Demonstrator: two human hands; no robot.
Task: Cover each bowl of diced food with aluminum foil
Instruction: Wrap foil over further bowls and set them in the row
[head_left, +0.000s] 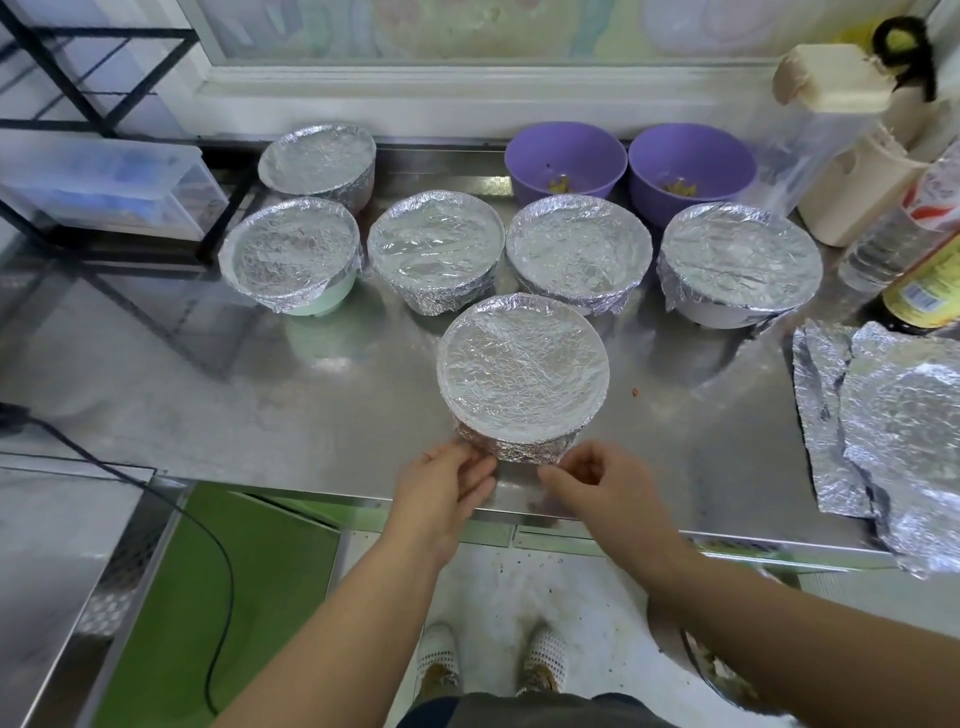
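foil-wrapped near bowl (522, 374) hides its food; sheets (883, 431) cut off right.

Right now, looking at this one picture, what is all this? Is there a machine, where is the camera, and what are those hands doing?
No machine here: a person works with two bare hands. The single picture comes from a camera worn on the head, looking down, so the arms reach in from below. The left hand and right hand touch the crinkled foil skirt of the nearest round foil-covered bowl; whether they pinch it is unclear. It stands on a shiny steel table. Behind it stand five more foil-covered bowls and two uncovered purple plastic bowls with some food inside. Loose crumpled aluminium foil sheets lie at the right.
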